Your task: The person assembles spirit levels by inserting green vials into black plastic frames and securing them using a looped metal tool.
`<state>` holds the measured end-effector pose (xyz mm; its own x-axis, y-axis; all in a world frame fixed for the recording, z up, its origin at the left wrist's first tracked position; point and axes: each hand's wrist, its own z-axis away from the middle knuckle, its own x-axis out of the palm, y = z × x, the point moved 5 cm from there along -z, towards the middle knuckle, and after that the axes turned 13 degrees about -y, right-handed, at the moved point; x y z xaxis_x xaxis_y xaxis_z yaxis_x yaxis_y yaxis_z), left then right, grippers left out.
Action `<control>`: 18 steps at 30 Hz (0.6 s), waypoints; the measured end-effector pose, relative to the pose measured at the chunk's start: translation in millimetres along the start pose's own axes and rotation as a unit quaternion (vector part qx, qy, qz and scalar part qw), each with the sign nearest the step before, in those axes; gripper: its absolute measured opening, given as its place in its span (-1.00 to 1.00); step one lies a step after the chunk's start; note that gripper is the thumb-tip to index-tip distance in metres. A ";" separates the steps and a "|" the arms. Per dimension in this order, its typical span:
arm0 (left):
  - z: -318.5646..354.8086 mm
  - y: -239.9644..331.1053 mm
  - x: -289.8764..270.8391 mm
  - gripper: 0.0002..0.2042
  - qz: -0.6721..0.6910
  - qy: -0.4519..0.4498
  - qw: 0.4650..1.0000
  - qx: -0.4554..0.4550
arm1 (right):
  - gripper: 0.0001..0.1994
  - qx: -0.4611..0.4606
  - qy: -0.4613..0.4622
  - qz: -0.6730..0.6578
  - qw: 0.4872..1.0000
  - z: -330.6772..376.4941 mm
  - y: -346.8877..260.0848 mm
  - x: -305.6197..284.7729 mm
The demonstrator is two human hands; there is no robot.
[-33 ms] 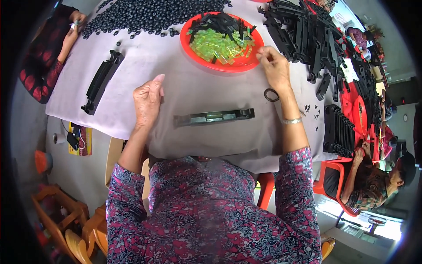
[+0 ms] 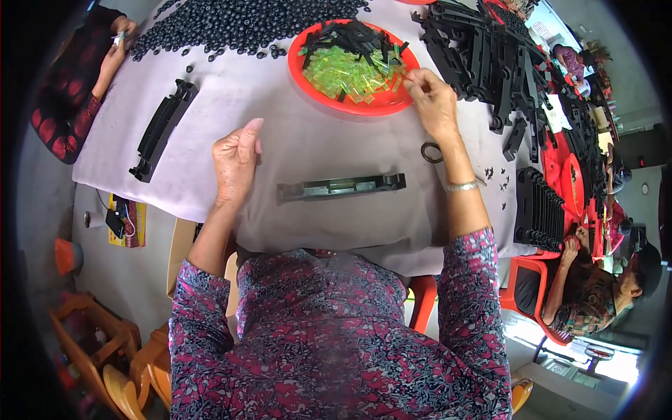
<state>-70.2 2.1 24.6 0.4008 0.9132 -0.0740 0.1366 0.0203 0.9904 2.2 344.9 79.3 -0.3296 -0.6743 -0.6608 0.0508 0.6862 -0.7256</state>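
Grey-clothed surface (image 2: 210, 98) carries a black rail (image 2: 341, 187) lengthwise between the loosely curled, empty left hand (image 2: 236, 159) and the right hand (image 2: 432, 103), which pinches at the far-edge red tray (image 2: 350, 103).

The round red plastic tray (image 2: 308, 78) sits on the tabletop, filled with translucent green plastic strips (image 2: 346, 70) and black strips. The long black plastic rail (image 2: 341, 187) lies flat, lengthwise left to right, nearer the person.

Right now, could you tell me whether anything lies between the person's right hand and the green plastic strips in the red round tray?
Nothing visible does: the right hand is at the red round tray's rim, beside the green plastic strips.
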 end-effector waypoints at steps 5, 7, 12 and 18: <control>8.9 4.5 1.4 -0.50 0.028 0.012 0.999 -0.019 | -0.82 -0.093 0.019 0.116 0.989 -47.0 -9.5 33.9; 11.3 -0.4 2.3 -0.52 0.042 0.008 0.999 -0.028 | -0.82 -0.077 -0.004 0.142 0.987 -57.7 -5.4 41.9; 4.4 -7.0 7.9 -0.59 0.057 -0.043 0.997 -0.037 | -0.90 -0.082 0.080 0.044 0.992 -53.5 9.3 30.2; 12.0 15.4 15.6 -0.85 0.019 -0.051 0.997 0.053 | -0.92 0.004 -0.020 -0.294 0.956 18.8 -63.9 31.4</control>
<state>-50.9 11.8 37.3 0.4967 0.8663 -0.0532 0.2130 -0.0623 0.9751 6.3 274.8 101.3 -0.2673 -0.9526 -0.1454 -0.1249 0.1838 -0.9750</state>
